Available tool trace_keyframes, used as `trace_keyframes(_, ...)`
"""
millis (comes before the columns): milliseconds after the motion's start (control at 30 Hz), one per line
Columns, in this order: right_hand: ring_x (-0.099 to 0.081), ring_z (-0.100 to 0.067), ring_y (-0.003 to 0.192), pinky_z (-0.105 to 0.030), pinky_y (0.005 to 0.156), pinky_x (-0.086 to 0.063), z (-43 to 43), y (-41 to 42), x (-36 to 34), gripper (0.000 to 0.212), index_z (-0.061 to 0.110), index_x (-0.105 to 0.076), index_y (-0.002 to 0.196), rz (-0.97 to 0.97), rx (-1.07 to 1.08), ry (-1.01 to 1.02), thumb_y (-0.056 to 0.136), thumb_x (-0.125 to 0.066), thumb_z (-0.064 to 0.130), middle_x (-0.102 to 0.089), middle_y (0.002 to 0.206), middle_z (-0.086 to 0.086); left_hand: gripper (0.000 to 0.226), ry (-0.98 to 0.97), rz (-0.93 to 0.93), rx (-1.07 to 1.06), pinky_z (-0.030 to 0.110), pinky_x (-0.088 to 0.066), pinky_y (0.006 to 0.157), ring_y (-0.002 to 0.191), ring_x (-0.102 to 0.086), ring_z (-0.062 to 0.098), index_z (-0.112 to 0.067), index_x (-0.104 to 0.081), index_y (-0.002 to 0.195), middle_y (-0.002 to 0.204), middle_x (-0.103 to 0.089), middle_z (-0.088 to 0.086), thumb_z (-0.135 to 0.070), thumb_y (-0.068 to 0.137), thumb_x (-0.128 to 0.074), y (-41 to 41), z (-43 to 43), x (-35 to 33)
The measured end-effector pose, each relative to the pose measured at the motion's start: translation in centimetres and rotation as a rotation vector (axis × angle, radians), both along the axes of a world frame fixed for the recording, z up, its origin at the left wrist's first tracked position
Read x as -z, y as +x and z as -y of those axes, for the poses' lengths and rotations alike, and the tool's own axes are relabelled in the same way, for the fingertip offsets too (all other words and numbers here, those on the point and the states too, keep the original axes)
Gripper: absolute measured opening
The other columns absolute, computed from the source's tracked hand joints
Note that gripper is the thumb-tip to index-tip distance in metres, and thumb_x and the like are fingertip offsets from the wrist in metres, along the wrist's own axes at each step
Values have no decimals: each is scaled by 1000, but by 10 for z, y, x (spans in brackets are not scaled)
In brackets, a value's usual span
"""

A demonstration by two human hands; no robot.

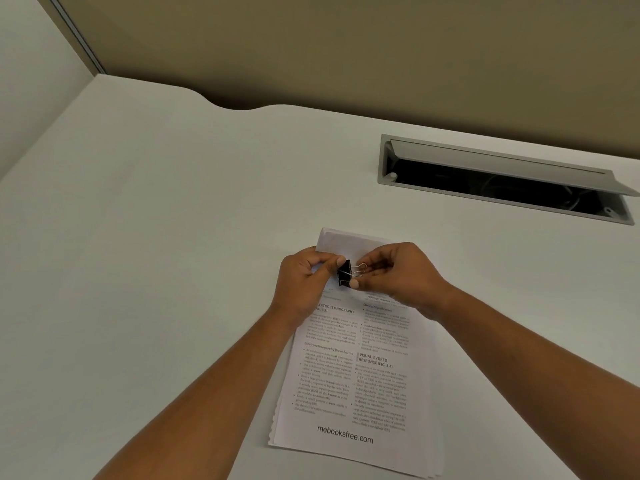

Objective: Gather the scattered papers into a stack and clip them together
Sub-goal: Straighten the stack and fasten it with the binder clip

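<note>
Paper stack [349,375] lies gathered on desk [173,237], long side running near to far, edges little uneven at near right. Binder clip [344,274] held over far part of stack, between both hands. Left hand [304,282] pinches black body, thumb on top. Right hand [398,271] pinches wire handles, probably to squeeze mouth open. Clip seems not yet on paper edge; cannot tell surely. Open cable tray [502,181] at far right.

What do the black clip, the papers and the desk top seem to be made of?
Binder clip: matte black body, probably painted metal; its thin looped handles shine silver like wire. Papers: white printed paper, matte, thin edges stacked. Desk: smooth, pale surface, perhaps laminate; the look leaves it open.
</note>
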State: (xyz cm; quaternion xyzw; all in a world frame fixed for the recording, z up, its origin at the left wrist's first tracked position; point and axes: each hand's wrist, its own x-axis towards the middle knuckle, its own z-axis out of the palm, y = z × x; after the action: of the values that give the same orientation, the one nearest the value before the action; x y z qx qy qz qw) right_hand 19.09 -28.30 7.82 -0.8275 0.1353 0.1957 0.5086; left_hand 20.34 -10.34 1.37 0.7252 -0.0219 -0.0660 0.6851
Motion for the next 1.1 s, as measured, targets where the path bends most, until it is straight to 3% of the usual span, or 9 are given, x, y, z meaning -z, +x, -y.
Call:
trace_keyframes(100, -74, -22, 85, -29, 78, -62, -2, -2, -2, 39, 10, -73, 96, 41, -23, -61, 63, -93, 16, -76, 89, -5, 12, -35, -2, -3, 20, -57, 86, 94, -73, 6, -20, -78, 99, 99, -77, -6, -16, 93, -69, -2, -1, -1)
trace_keyframes(200, -72, -12, 83, -19, 75, -58, 2, 0, -11, 41, 15, -73, 100, 136, -85, -179, 64, -92, 22, -74, 91, 1, 15, -27, 27, -34, 20, -57, 87, 102, -70, 13, -21, -73, 103, 108, -73, -3, -11, 93, -69, -2, -1, -1)
trace_keyframes(300, -71, -9, 83, -19, 79, -57, 7, 2, -21, 40, 16, -73, 102, 212, -110, -247, 67, -91, 22, -73, 94, 3, 36, -118, -1, -42, 27, -62, 77, 102, -72, 21, -32, -55, 117, 116, -68, 4, -6, 95, -65, -3, -1, -3)
trace_keyframes(367, -71, -9, 83, -19, 80, -57, 10, 4, -27, 37, 15, -73, 103, 251, -118, -285, 70, -89, 19, -74, 95, 3, 55, -78, -11, -22, 30, -64, 72, 94, -75, 22, -35, -44, 139, 112, -72, -5, -10, 96, -65, -4, -1, -3)
trace_keyframes(400, -70, -8, 82, -17, 79, -56, 11, 5, -30, 34, 15, -74, 102, 265, -116, -298, 72, -88, 19, -73, 95, 3, 56, -48, -9, -18, 28, -63, 72, 91, -76, 21, -26, -44, 146, 107, -73, -16, -11, 96, -65, -4, -1, -3)
trace_keyframes(467, -69, -6, 81, -14, 76, -54, 15, 8, -36, 30, 14, -74, 100, 294, -116, -323, 73, -87, 18, -72, 93, 4, 37, -37, -12, -28, 22, -61, 77, 97, -75, 21, -9, -62, 134, 105, -74, -22, -7, 97, -62, -2, 0, 0)
trace_keyframes(567, -66, -5, 80, -17, 76, -55, 20, 13, -48, 27, 14, -76, 100, 333, -170, -401, 75, -85, 19, -70, 89, 5, 27, -41, 1, -32, 22, -59, 81, 104, -73, 14, -11, -76, 115, 112, -77, -2, 0, 96, -60, -3, 1, 2)
trace_keyframes(833, -64, -12, 77, -26, 75, -56, 24, 22, -67, 19, 11, -76, 98, 387, -462, -599, 80, -81, 17, -64, 89, 7, 32, -96, -25, -36, 28, -61, 84, 102, -74, 14, -18, -77, 106, 108, -78, -2, 6, 94, -60, -3, 2, 1)
trace_keyframes(1100, -61, -17, 80, -29, 71, -50, 16, 35, -62, 14, 14, -75, 96, 451, -581, -694, 84, -77, 21, -70, 91, 1, 31, -78, -7, -38, 21, -59, 77, 97, -74, 13, -18, -77, 107, 103, -78, -5, 4, 95, -60, -3, 2, 0)
